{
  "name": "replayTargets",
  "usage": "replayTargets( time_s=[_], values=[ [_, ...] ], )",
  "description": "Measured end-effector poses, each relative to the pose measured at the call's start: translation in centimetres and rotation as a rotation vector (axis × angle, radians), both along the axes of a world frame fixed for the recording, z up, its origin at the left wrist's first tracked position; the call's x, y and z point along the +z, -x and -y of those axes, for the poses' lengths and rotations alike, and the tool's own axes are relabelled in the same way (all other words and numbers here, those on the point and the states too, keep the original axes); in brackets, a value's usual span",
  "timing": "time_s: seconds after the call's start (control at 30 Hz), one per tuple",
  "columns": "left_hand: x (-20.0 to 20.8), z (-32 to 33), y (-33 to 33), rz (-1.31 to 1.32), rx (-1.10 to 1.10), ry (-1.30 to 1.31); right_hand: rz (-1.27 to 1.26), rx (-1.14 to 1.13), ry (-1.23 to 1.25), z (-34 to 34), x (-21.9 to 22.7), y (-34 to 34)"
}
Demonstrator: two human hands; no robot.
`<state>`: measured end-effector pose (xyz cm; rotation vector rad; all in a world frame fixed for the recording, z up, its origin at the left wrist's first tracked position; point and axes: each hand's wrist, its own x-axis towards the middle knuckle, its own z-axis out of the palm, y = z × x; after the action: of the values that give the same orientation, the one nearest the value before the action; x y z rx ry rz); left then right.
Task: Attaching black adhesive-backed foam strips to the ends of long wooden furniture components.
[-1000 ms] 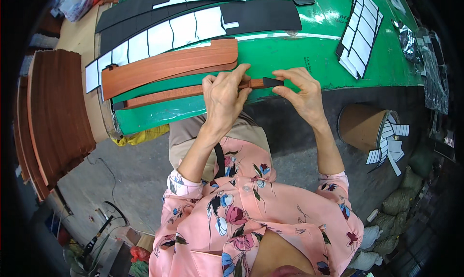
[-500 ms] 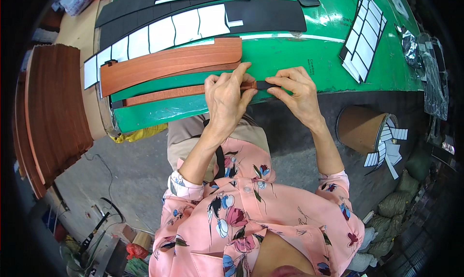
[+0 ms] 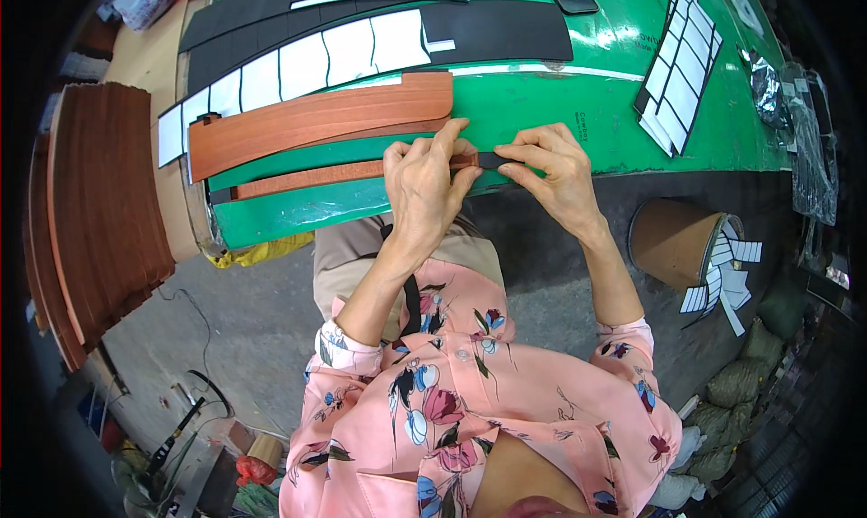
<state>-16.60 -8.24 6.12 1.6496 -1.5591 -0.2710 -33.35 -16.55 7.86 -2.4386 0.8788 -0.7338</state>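
A narrow reddish-brown wooden strip (image 3: 312,179) lies along the near edge of the green table top. My left hand (image 3: 420,179) is closed on its right end, thumb and fingers pinching it. Against that end sits a small black pad (image 3: 489,159), pinched between the thumb and fingers of my right hand (image 3: 555,170). Another black piece (image 3: 223,195) is at the strip's left end. Just beyond the strip rests a wider curved wooden board (image 3: 316,121), with a dark fitting at its left end.
Black sheets (image 3: 497,30) with white-backed pieces (image 3: 302,66) lie farther back. A white-gridded sheet (image 3: 679,71) is at the right. Brown boards (image 3: 104,202) stand at the left. Below the table's right side is a brown bin (image 3: 668,242) with white strips hanging out.
Almost nothing differs. Both hands keep their grip at the strip's right end, with only a very slight shift of the fingers.
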Motion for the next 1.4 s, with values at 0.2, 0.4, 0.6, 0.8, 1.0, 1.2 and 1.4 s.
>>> replayTargets(
  time_s=[0.2, 0.4, 0.6, 0.8, 1.0, 1.2, 1.4],
  values=[
    [0.02, 0.04, 0.02, -0.008, -0.001, -0.002, 0.000, -0.002, 0.004, -0.01, -0.07, -0.09],
    [0.09, 0.05, -0.04, -0.004, 0.003, -0.005, 0.014, -0.003, -0.011, 0.05, -0.15, -0.09],
    [0.15, -0.05, -0.14, -0.008, -0.011, -0.036, 0.020, -0.002, -0.029, 0.09, -0.29, 0.02],
    [0.21, -0.02, -0.18, -0.006, -0.008, -0.043, 0.022, -0.004, -0.057, 0.07, -0.26, -0.02],
    [0.65, -0.08, -0.29, -0.042, -0.009, -0.084, 0.086, 0.014, -0.316, 0.58, -0.32, 0.11],
    [0.37, -0.14, -0.27, -0.055, -0.006, -0.097, 0.072, -0.012, -0.241, 0.27, -0.25, 0.34],
    [0.42, -0.12, -0.25, -0.041, 0.002, -0.092, 0.031, -0.001, -0.079, 0.00, -0.10, -0.08]
  ],
)
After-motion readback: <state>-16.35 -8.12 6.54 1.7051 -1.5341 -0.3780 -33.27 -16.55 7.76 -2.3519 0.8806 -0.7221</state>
